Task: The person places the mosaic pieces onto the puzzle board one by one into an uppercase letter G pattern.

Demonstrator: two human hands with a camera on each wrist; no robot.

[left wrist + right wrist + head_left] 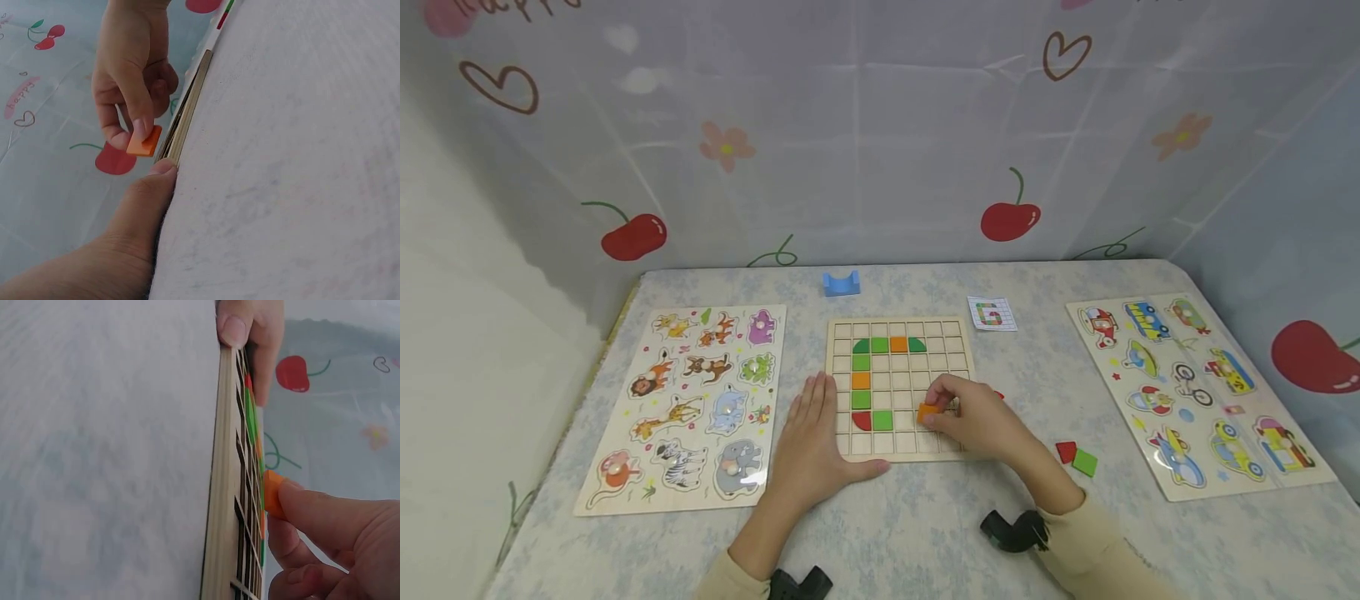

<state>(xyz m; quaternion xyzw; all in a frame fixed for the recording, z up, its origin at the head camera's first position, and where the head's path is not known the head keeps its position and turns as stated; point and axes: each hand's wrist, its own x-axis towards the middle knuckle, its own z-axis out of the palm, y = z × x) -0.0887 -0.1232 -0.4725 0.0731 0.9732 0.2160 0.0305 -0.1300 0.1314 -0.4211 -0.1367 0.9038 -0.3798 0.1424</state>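
A wooden grid board (pixel 902 375) lies mid-table, with green, orange and red tiles set in its cells along the top, down the left side and toward the bottom. My left hand (pixel 808 450) rests with straight fingers along the board's left edge, its thumb at the front edge. Between thumb and fingers my right hand (pixel 977 414) pinches an orange square tile (pixel 928 412), close over the lower middle cells. In the left wrist view the orange tile (pixel 144 142) is tilted above the board. The right hand covers some cells on the board's right.
A red tile (pixel 1066 452) and a green tile (pixel 1084 462) lie right of the board. A pattern card (pixel 992 314) and a blue holder (pixel 841 284) stand behind it. An animal puzzle (pixel 688 408) lies left, a vehicle puzzle (pixel 1198 400) right.
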